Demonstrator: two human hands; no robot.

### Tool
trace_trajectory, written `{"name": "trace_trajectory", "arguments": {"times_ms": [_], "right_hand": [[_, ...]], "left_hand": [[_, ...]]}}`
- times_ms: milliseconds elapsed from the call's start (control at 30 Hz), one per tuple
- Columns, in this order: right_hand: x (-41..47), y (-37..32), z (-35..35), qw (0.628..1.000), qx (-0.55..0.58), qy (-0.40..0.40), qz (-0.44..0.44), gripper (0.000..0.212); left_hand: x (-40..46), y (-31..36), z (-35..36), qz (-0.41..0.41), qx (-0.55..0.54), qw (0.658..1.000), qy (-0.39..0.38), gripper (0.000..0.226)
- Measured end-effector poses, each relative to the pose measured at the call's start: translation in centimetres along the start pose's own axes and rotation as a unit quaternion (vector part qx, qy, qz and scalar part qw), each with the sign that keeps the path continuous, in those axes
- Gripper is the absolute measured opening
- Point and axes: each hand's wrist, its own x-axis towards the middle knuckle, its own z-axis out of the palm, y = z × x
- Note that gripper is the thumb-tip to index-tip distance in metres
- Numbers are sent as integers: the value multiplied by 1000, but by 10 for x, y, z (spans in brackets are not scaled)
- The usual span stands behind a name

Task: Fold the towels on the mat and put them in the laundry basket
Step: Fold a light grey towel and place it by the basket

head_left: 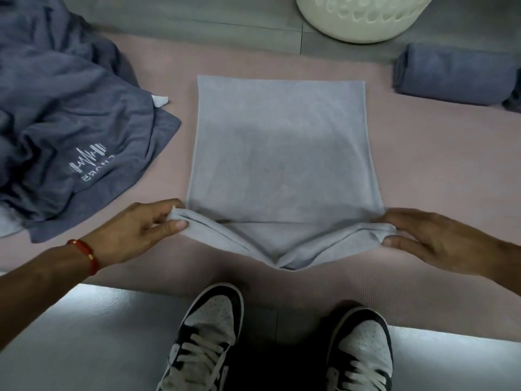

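A light grey towel [279, 148] lies flat on the pink mat [437, 165] in the middle of the view. Its near edge is lifted and sags between my hands. My left hand [141, 230] pinches the near left corner; a red band circles that wrist. My right hand [434, 238] pinches the near right corner. A crumpled dark blue towel [70, 114] with white lettering lies at the left. A folded dark blue towel [454, 73] rests at the far right. The white laundry basket [361, 18] stands beyond the mat at the top.
Grey floor tiles [197, 24] border the mat at the far side and near side. My two black and white sneakers [205, 342] stand at the near edge of the mat.
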Motion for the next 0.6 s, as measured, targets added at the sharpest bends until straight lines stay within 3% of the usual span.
{"name": "trace_trajectory", "arguments": {"times_ms": [133, 200, 367, 500, 600], "right_hand": [[-2, 3, 15, 991, 52, -102, 63, 61], [2, 4, 19, 986, 116, -94, 70, 61], [50, 0, -23, 962, 224, 95, 122, 22], [110, 26, -46, 923, 255, 180, 227, 30], [144, 34, -53, 917, 235, 194, 258, 36]], "left_hand": [[-9, -6, 15, -28, -64, 995, -67, 33], [-9, -8, 17, -45, -104, 990, -85, 40], [40, 2, -11, -58, -122, 984, 114, 61], [104, 22, -34, -83, -232, 947, 206, 25], [151, 18, -46, -99, -209, 940, 250, 13]]}}
